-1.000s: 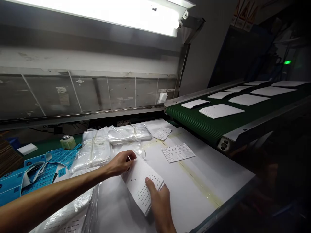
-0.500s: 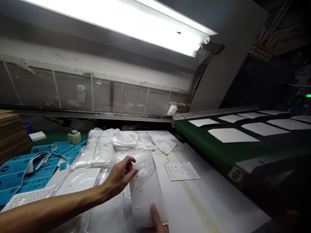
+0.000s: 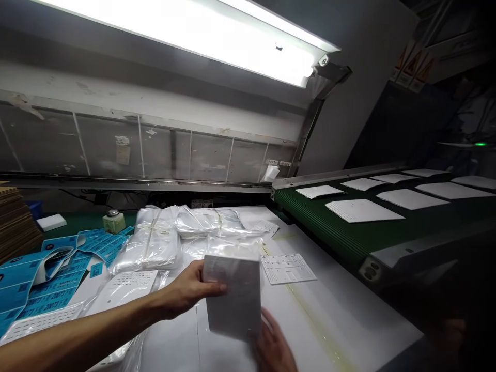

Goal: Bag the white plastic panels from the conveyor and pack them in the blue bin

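A white flat panel (image 3: 232, 297) is tilted up in front of me, its plain side toward me. My left hand (image 3: 201, 287) grips its left edge, thumb lying across the face and fingers behind. At the lower right edge is my right hand (image 3: 274, 341), blurred, closed on the panel with its fingers partly hidden. Behind the panel lie clear plastic bags (image 3: 186, 249). To its right, a white circuit-like board (image 3: 289, 269) with slots rests on the white table surface (image 3: 333, 315).
A green conveyor belt (image 3: 321, 219) at the right carries several white panels (image 3: 362, 211). At left are blue printed label sheets (image 3: 50, 287), a small jar (image 3: 113, 221) and a cardboard stack (image 3: 17, 222). Bundled plastic bags (image 3: 155, 240) lie at the back. A lamp (image 3: 201, 39) hangs above.
The panel has turned from its slotted side to its plain side and now stands tilted up. My left hand has taken hold of its left edge; my right hand has shifted right.
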Demonstrator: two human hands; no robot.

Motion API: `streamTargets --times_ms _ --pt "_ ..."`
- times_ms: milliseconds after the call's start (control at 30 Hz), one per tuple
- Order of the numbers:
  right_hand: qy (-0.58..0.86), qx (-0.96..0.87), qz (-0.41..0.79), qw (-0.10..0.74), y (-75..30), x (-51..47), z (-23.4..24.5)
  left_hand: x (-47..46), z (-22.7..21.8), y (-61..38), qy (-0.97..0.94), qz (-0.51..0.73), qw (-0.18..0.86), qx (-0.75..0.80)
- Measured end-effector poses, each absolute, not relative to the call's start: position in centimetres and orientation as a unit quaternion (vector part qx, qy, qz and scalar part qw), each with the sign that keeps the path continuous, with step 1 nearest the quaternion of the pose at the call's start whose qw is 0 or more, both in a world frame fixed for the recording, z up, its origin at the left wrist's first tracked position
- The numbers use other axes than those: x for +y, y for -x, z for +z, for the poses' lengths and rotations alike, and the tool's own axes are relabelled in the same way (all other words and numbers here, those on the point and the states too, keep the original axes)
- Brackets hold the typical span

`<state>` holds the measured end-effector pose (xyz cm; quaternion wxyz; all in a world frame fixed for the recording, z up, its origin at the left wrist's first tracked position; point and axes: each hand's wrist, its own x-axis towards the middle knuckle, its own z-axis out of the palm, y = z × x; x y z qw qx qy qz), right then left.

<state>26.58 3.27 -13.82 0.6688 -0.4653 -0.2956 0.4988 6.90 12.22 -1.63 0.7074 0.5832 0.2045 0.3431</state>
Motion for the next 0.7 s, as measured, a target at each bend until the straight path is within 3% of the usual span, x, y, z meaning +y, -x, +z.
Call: streamTargets --times_ms 133,267,400,633,700 --pt "0.541 -0.415 0.352 0.642 -29.0 2.1 -8.8 11.2 -3.1 -8.0 -0.629 0.293 0.697 0.182" --pt "0.58 -0.513 0.33 0.54 -27.8 2.1 -5.2 10.5 -5.0 -8.3 -0.661 0.272 0.672 0.196" --pt "0.604 -0.515 0.341 0.503 -26.5 2.4 -7.0 11.2 -5.0 -7.1 -0.709 0.231 0.635 0.201" --pt "0.642 -0.526 0.359 0.427 -28.1 2.0 -10.1 12.7 -3.8 -8.4 -0.642 0.265 0.708 0.132" --pt "0.603 -0.525 0.379 0.466 -28.3 2.0 -9.0 12.3 -5.0 -8.9 -0.621 0.252 0.732 0.123"
